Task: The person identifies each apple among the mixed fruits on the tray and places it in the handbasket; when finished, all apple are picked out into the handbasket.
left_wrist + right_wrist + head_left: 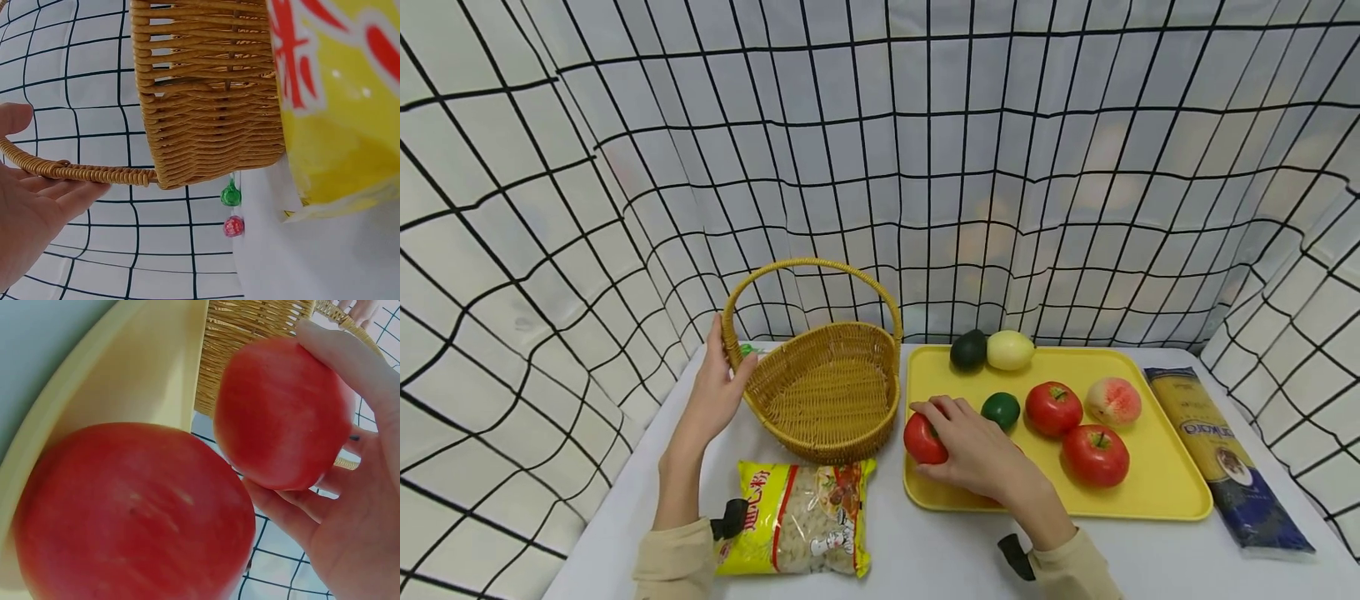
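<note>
My left hand (713,392) holds the handle (81,172) of a brown wicker basket (823,400), thumb on one side and fairly straight fingers on the other. The basket stands upright on the white table, and its visible inside holds nothing. Over the left edge of a yellow tray (1157,500), my right hand (973,446) grips a red tomato (284,415) between thumb and fingers. Another tomato (134,512) lies close below it in the right wrist view, mostly hidden by the hand in the head view. Two more tomatoes (1096,456) sit mid-tray.
The tray also bears a peach (1114,402), a green lime-like fruit (1001,411), a dark avocado (968,351) and a yellow lemon (1010,350). A macaroni bag (805,517) lies before the basket, a blue-and-yellow packet (1228,458) at right. Black netting (928,175) surrounds the table.
</note>
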The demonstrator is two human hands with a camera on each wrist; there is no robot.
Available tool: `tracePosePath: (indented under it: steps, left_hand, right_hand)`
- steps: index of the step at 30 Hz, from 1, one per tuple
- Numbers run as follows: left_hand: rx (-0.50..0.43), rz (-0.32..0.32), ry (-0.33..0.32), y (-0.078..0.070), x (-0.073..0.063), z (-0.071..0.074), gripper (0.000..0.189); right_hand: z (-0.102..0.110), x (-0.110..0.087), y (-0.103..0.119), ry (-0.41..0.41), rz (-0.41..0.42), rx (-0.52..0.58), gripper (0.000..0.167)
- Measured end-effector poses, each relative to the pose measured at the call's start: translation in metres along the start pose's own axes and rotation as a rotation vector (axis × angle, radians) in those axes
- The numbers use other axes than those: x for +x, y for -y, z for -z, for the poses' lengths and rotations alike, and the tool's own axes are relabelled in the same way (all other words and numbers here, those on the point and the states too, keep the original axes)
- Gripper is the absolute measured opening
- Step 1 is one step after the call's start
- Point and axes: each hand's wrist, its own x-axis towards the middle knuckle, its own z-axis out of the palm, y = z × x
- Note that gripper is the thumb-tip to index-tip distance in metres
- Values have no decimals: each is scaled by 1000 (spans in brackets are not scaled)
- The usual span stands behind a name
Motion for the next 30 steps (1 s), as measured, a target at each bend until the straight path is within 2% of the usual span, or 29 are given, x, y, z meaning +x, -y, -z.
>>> tracePosePath:
  steps: [8, 13, 16, 22, 30]
  left_hand:
    - [-11, 16, 21, 0, 1, 3, 85]
    - [-8, 11, 15, 2, -1, 2, 84]
    - [-10, 14, 13, 1, -3, 3, 84]
    - [-13, 16, 11, -2, -5, 5, 86]
    - [-20, 7, 8, 0, -4, 1, 86]
  right_hand:
    - [2, 12, 11, -101, 32, -89, 76]
    - [6, 29, 21, -152, 87, -122, 84]
    - [6, 40, 29, -157, 130, -112, 86]
    - [6, 68, 51, -80, 189, -140, 81]
    - [11, 118, 72, 99, 185, -184, 79]
